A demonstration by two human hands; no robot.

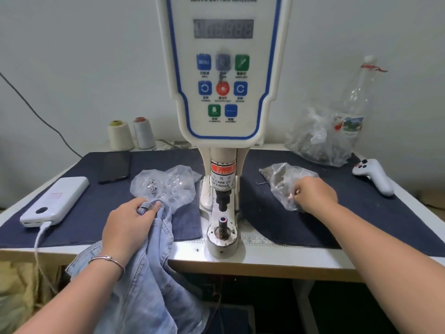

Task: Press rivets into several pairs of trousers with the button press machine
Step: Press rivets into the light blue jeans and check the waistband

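Head view is the only one I have, and it looks down over both forearms at the servo button machine [224,68] standing at the middle of the table [277,256]. My left hand [130,225] has its fingers curled round a fold of the light blue denim trousers [147,280], holding it up on the table edge just left of the lower die [222,222]; the rest of the garment hangs off the front. I read that hold as keeping the waistband area ready to slide across onto the die once a rivet is in hand. My right hand [313,192] is at the clear plastic bag of rivets [286,182] to the right of the machine, fingertips drawn together at the bag's opening. It may already pinch a rivet, but the plastic and the blur hide that, so I cannot tell what the grip holds. The upper punch [222,201] sits raised above the die with nothing between them, so no pressing is under way yet. A second plastic bag [168,184] lies left of the column, close to the left hand. Further out rest a white power bank [55,201], a dark phone [115,167], two thread cones [131,135] and a white handheld controller [373,174].
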